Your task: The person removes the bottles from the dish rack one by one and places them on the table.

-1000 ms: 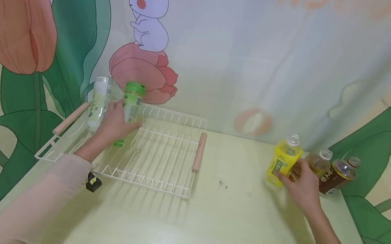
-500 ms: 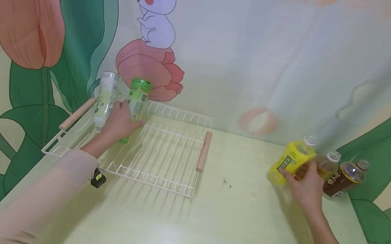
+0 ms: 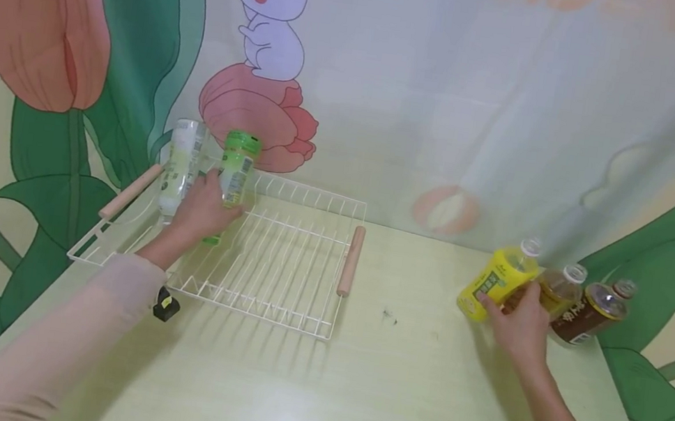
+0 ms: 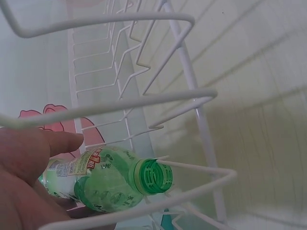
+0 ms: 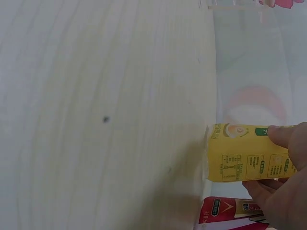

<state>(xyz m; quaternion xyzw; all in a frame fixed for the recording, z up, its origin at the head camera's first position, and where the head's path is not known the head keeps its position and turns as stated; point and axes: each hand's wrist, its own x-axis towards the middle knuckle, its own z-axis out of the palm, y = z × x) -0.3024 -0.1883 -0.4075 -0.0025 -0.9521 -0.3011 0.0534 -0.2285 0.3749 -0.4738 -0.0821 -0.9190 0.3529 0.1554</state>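
My left hand grips a green-labelled plastic bottle that stands upside down in a white wire dish rack. Its green threaded mouth points down among the rack wires in the left wrist view, where the bottle shows clear green plastic. Left of it, a pale green-and-white bottle also leans inverted in the rack. On the right, my right hand holds a yellow-labelled bottle with a clear neck, top tilted rightward. The right wrist view shows the thumb lying across the yellow label.
Beside my right hand stand an amber bottle and a dark brown-labelled bottle, close together near the table's right edge. Wooden handles flank the rack. A printed curtain hangs behind the table, and small dark specks mark its surface.
The yellow-labelled bottle has gone from nearly upright to leaning right, in my right hand's hold. My left hand keeps its grip on the green bottle. The head view has shifted slightly.
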